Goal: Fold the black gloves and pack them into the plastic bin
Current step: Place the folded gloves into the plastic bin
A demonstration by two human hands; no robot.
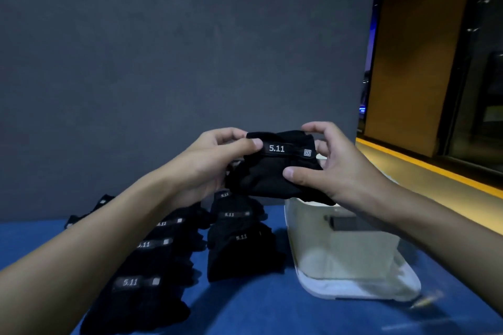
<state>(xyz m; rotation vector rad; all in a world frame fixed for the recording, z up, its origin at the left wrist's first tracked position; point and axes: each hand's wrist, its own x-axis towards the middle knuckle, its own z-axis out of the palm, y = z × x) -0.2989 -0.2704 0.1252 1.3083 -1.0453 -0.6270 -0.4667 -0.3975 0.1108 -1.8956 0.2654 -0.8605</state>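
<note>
A folded black glove (269,174) with a white "5.11" wrist strap is held in the air above the table, just over the far left corner of the plastic bin (351,261). My left hand (209,163) pinches its left end, thumb on the strap. My right hand (334,166) grips its right side, thumb pressing the front and fingers curled over the top. Several more black gloves (163,258) lie on the blue table below, to the left of the bin.
The blue table (258,304) meets a dark grey wall (177,62) at the back. A stack of gloves (242,242) lies right beside the bin's left wall. A yellow-edged ledge (424,163) and a dark window are on the right.
</note>
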